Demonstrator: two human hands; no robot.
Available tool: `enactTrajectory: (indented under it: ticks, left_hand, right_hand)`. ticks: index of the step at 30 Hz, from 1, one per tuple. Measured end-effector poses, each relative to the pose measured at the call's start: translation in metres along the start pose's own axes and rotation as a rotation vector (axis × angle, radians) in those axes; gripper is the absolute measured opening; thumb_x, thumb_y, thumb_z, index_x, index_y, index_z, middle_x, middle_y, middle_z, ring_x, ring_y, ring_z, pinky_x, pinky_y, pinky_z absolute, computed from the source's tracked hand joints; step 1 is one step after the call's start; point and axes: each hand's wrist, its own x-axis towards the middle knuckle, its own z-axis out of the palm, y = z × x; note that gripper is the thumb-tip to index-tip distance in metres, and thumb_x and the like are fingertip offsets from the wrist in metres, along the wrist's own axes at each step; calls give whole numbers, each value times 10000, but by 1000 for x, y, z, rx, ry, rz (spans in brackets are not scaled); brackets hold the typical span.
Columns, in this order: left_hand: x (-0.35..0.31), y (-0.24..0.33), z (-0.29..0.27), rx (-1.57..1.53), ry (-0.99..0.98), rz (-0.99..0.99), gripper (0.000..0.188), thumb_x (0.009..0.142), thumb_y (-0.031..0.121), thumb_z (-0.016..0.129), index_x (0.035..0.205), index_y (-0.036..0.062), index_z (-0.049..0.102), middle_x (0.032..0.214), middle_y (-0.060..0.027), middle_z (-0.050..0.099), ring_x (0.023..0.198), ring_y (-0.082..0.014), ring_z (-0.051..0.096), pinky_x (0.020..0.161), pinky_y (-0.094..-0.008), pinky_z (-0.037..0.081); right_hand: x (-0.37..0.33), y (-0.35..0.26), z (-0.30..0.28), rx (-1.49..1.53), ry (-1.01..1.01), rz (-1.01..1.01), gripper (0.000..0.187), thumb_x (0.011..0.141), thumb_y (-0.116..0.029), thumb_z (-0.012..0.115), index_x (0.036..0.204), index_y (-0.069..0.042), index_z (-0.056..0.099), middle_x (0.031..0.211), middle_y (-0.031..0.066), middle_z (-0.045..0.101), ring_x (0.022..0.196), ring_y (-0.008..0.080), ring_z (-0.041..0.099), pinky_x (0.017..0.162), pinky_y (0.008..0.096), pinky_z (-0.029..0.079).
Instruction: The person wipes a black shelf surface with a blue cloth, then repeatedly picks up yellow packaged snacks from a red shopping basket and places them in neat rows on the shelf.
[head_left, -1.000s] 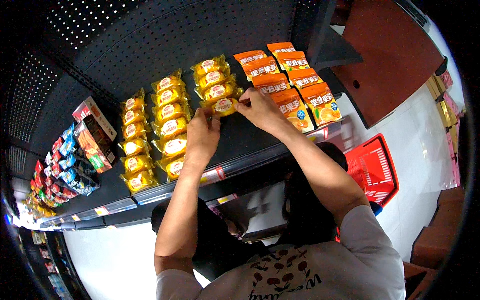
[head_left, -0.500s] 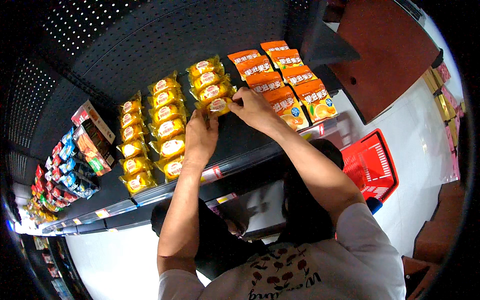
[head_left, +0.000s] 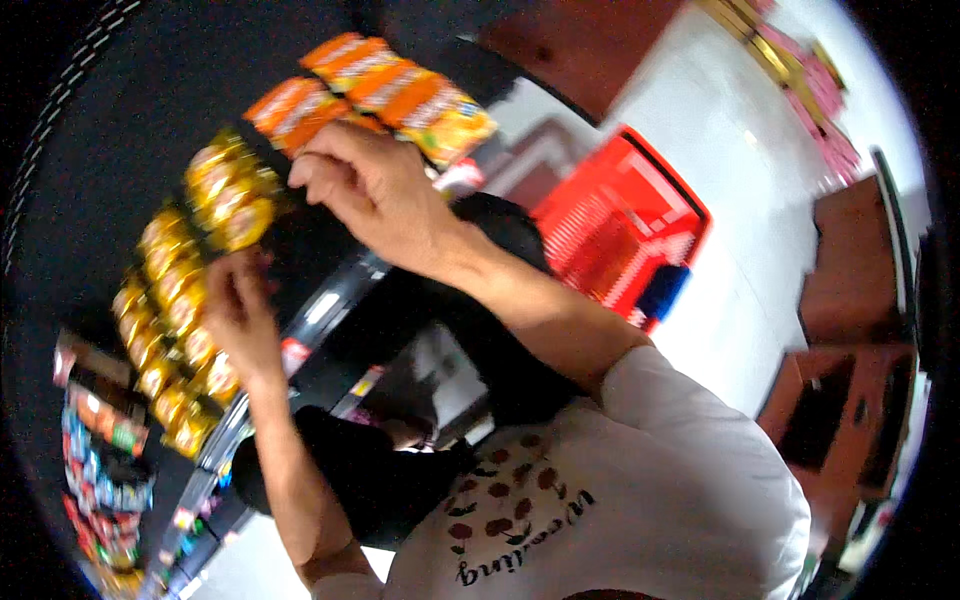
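My left hand (head_left: 243, 315), blurred, lies low over the shelf beside a column of yellow-wrapped cakes (head_left: 178, 295). Its fingers are stretched and apart, with nothing seen in them. Just past its fingertips ends a shorter column of the same yellow cakes (head_left: 232, 190). My right hand (head_left: 375, 190) hovers in front of the orange fruit-snack pouches (head_left: 390, 90), partly covering the nearer ones. Its fingers are loosely bent, the thumb apart, and no item shows between them.
Farther left stand another cake column (head_left: 150, 365), some boxes (head_left: 108, 412) and blue and red snack bags (head_left: 98, 470). A red shopping basket (head_left: 600, 235) rests on the floor to my right. The shelf's front edge (head_left: 325, 305) runs below my hands. Brown cabinets (head_left: 850, 400) stand at far right.
The view has turned, swinging the shelf left and bringing more of the basket in. Both hands have come away from the front cake in the shorter column and moved apart.
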Motion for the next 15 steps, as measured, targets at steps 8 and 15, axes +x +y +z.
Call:
enactTrajectory:
  ticks: [8, 15]
  left_hand:
    - [-30, 30, 21, -214, -130, -218, 425, 1033, 359, 464, 698, 98, 487, 568, 16, 468, 424, -22, 385, 395, -194, 268]
    - [-34, 40, 56, -204, -205, -97, 456, 1030, 345, 480, 642, 110, 430, 561, 47, 368, 505, -20, 298, 476, -220, 187]
  right_hand:
    - [-149, 35, -141, -91, 369, 503, 99, 958, -150, 598, 956, -53, 581, 752, 20, 563, 687, 99, 556, 600, 253, 458]
    - [-381, 216, -283, -964, 178, 823, 393, 971, -289, 551, 1284, -58, 488, 1072, 154, 669, 829, 267, 661, 718, 431, 543]
